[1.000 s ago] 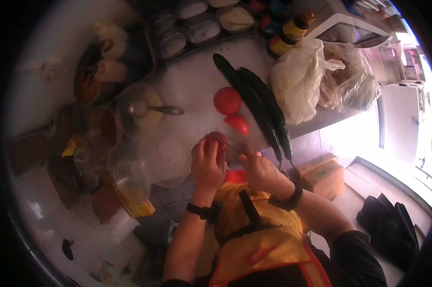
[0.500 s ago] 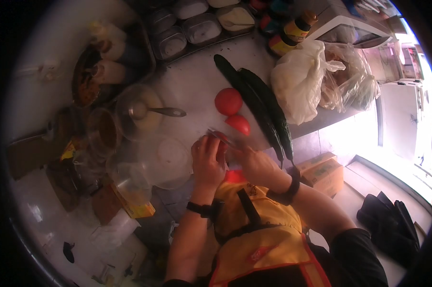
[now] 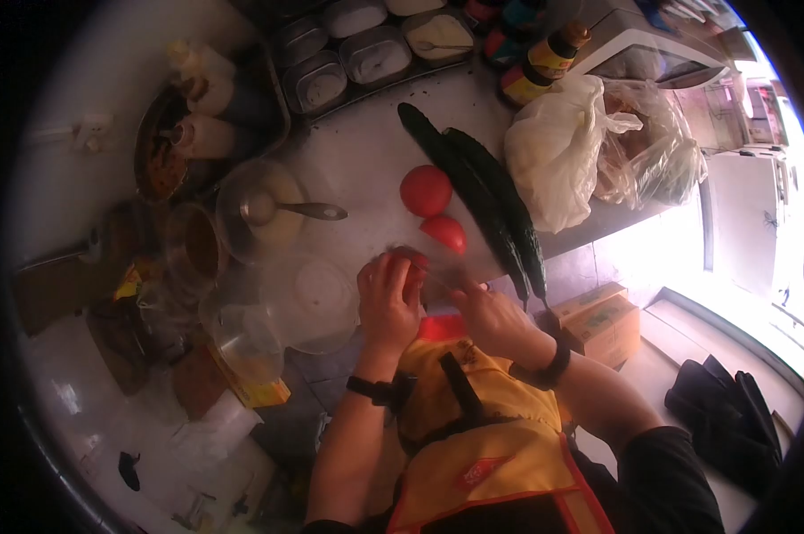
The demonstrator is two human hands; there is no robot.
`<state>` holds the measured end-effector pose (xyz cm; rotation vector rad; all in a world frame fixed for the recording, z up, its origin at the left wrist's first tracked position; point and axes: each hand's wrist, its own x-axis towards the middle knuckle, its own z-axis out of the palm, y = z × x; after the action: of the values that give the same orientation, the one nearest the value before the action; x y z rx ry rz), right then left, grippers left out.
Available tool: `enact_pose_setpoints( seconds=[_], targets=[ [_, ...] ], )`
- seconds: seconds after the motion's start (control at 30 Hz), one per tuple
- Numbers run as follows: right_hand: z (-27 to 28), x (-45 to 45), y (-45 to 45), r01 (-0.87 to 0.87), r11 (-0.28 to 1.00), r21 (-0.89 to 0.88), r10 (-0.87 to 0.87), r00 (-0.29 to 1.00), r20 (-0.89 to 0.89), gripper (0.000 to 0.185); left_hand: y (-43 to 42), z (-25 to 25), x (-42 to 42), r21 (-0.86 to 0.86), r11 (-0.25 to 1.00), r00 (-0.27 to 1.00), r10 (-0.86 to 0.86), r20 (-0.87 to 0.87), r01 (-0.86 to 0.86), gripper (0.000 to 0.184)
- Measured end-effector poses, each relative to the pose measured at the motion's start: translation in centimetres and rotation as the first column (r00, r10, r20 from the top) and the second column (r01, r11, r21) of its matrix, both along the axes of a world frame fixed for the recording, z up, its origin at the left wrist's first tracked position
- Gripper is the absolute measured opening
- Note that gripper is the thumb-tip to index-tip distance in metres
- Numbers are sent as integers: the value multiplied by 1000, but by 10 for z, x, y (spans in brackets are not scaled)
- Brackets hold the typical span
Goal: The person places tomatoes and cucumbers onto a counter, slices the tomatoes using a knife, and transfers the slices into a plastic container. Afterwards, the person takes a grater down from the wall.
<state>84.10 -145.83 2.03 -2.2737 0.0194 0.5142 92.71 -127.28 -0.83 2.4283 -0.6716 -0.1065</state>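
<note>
My left hand (image 3: 387, 298) is closed around a red piece of tomato (image 3: 411, 257) at the near edge of the worktop. Gripped in my right hand (image 3: 500, 322) is a knife (image 3: 441, 277), its blade blurred and pointing left toward that piece. How far the blade is into the tomato I cannot tell. Just beyond my hands lie a tomato half (image 3: 444, 233) and a whole tomato (image 3: 426, 190), side by side. Two long dark green cucumbers (image 3: 473, 191) stretch diagonally to the right of them.
A clear lidded tub (image 3: 308, 303) stands left of my hands, near a ladle (image 3: 308, 210) resting over a bowl. Metal trays (image 3: 375, 60) line the back. Plastic bags (image 3: 557, 151) and a sauce bottle (image 3: 549, 62) sit at the right. A cardboard box (image 3: 597, 329) is below the counter.
My right hand has shifted slightly right and toward me, drawing the knife back from the tomato piece. My left hand stays nearly in place.
</note>
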Motion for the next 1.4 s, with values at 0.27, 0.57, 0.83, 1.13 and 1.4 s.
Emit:
enact_pose_setpoints(
  seconds=[0.27,0.57,0.83,1.13,1.4],
  targets=[
    [-37,16,12,-64,998,-9,65,977,204,23,2,-6,-2,-25,1000,1000,14,8,-14,41],
    [-13,-2,-1,-17,999,40,14,997,79,25,1,-8,1,-13,1000,1000,20,4,-20,34],
    [-40,21,15,-25,996,86,6,977,212,15,3,-10,0,-53,999,1000,10,21,-9,38],
    [-26,19,12,-53,998,-21,53,999,2,23,4,-8,2,-56,998,1000,-11,-13,11,43],
    [-7,-6,-1,-63,998,8,62,996,57,20,4,-8,1,-70,997,1000,-12,-2,12,40]
  ],
)
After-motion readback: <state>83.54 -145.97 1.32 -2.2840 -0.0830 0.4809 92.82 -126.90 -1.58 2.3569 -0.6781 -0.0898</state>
